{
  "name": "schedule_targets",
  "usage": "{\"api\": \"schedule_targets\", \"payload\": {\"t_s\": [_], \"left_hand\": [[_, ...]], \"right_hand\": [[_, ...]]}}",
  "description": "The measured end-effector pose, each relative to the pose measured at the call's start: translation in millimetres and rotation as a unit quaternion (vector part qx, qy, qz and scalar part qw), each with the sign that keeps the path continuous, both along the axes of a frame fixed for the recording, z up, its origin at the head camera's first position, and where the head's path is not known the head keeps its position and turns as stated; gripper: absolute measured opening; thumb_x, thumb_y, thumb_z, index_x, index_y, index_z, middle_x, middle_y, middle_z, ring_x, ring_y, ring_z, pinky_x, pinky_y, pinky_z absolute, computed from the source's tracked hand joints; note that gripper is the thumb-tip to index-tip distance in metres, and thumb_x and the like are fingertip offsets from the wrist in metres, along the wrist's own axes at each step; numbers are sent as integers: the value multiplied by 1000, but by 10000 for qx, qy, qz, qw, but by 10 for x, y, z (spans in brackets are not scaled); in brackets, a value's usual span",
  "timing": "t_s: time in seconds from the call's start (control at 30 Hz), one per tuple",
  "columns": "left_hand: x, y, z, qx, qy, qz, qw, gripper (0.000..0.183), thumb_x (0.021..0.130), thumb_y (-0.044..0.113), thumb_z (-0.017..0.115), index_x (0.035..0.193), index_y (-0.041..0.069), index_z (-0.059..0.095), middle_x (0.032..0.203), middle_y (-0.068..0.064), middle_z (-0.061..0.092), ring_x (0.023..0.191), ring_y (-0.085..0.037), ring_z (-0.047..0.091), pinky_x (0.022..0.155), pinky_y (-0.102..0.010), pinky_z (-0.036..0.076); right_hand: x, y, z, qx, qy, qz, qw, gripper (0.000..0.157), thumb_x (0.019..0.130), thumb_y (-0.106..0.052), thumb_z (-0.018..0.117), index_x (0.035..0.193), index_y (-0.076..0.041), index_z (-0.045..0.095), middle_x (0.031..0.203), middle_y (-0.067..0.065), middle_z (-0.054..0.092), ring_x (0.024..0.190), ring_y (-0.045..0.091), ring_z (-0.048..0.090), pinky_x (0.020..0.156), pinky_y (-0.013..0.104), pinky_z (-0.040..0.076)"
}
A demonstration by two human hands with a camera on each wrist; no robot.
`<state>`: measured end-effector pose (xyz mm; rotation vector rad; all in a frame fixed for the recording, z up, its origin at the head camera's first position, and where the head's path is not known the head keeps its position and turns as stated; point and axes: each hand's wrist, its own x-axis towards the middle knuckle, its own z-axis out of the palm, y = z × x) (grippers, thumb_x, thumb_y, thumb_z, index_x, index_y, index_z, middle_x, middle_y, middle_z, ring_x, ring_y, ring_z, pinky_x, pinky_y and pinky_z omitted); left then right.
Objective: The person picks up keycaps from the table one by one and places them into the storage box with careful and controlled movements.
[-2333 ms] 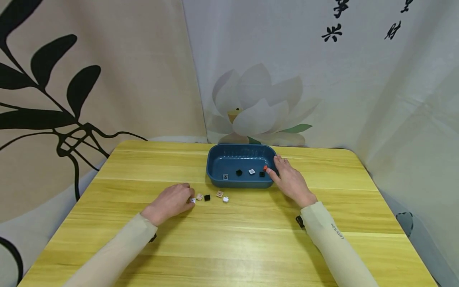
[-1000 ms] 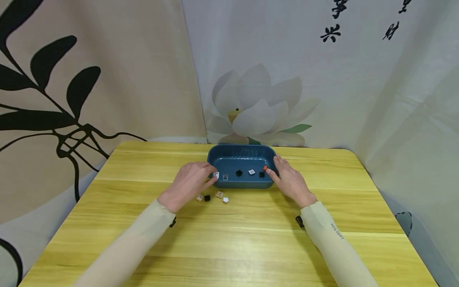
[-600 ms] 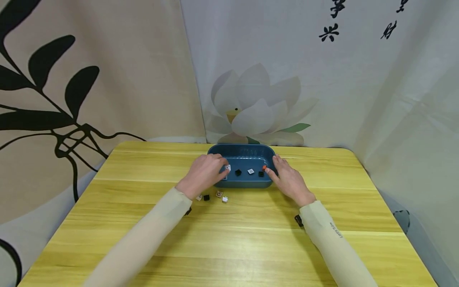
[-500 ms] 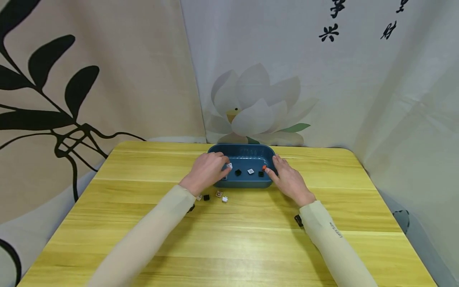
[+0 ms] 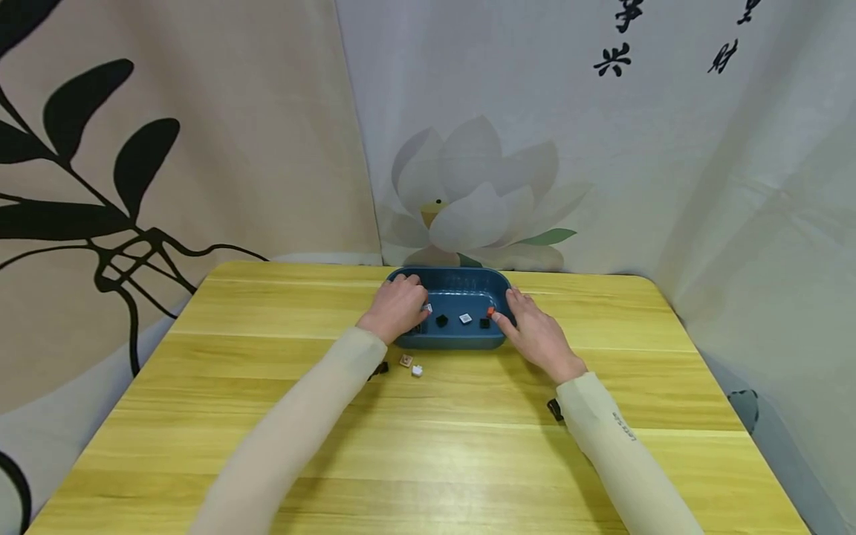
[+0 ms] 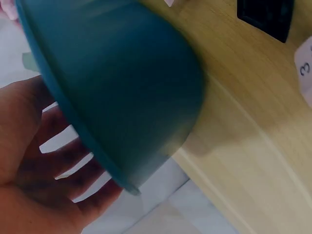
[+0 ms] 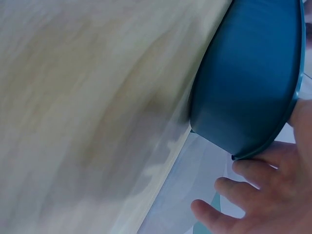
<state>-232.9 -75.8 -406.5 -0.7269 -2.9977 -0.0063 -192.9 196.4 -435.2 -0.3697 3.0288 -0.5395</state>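
A blue rectangular tray (image 5: pixel 461 343) stands near the table's far edge. My left hand (image 5: pixel 396 306) reaches over its left end, thumb and forefinger pinching a white keycap (image 5: pixel 429 307); in the left wrist view the other fingers spread beyond the rim. Along the tray floor lie a black keycap (image 5: pixel 442 321), a white keycap (image 5: pixel 465 319), another black keycap (image 5: pixel 484 323) and an orange keycap (image 5: pixel 491 312). My right hand (image 5: pixel 538 333) rests against the right end, thumb tip inside beside the orange keycap. Its other fingers lie loosely spread outside the rim in the right wrist view.
On the wooden table (image 5: pixel 468 446) before the tray lie a beige keycap (image 5: pixel 406 360) and a white keycap (image 5: pixel 417 371). Close to the left wrist is a black keycap (image 6: pixel 265 17), with a white keycap marked 3 (image 6: pixel 306 70) nearby. A printed curtain (image 5: pixel 588 178) hangs behind.
My left hand has picked up a white keycap from the table and carried it right and away, over the tray's left end and inside. The right hand has stayed at the right rim.
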Motion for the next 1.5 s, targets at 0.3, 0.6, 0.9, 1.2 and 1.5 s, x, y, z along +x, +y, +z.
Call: {"api": "schedule_targets", "payload": {"t_s": [0.3, 0.6, 0.9, 1.2, 1.5], "left_hand": [[-124, 82, -57, -352, -411, 313, 9980, 29, 100, 35, 70, 116, 12, 77, 120, -10, 68, 110, -31, 59, 105, -53, 48], [-131, 117, -102, -439, -496, 376, 9971, 38, 100, 40, 70, 121, 9, 75, 121, -12, 67, 109, -31, 59, 102, -53, 50], [39, -77, -10, 793, 20, -64, 9968, 45, 102, 31, 68, 141, 8, 64, 143, -15, 58, 128, -33, 56, 108, -47, 48], [315, -323, 78, 1542, 771, -173, 9849, 49, 100, 28, 70, 144, 9, 61, 153, -15, 50, 140, -35, 47, 114, -52, 41], [544, -588, 100, 2017, 1186, -143, 9721, 48, 100, 24, 68, 144, 7, 60, 154, -16, 47, 140, -37, 46, 111, -57, 42]], "right_hand": [[-14, 3, -6, -67, 4, 21, 10000, 74, 110, -45, 46, 161, 4, 24, 168, 23, 21, 153, 44, 23, 118, 62, 28], [-26, -8, -22, -105, -13, 3, 9999, 75, 110, -49, 44, 162, 2, 24, 168, 21, 21, 154, 42, 22, 118, 62, 29], [-3, -15, -3, -123, -36, -31, 9999, 75, 110, -48, 44, 162, 2, 25, 169, 21, 21, 154, 42, 22, 117, 63, 29], [-2, 7, -24, -159, -63, -50, 9998, 75, 110, -47, 45, 162, 2, 24, 170, 20, 19, 154, 42, 21, 117, 64, 28], [14, 17, -49, -124, 163, 33, 9998, 70, 112, -44, 40, 161, 4, 25, 169, 22, 21, 153, 44, 25, 115, 64, 32]]}}
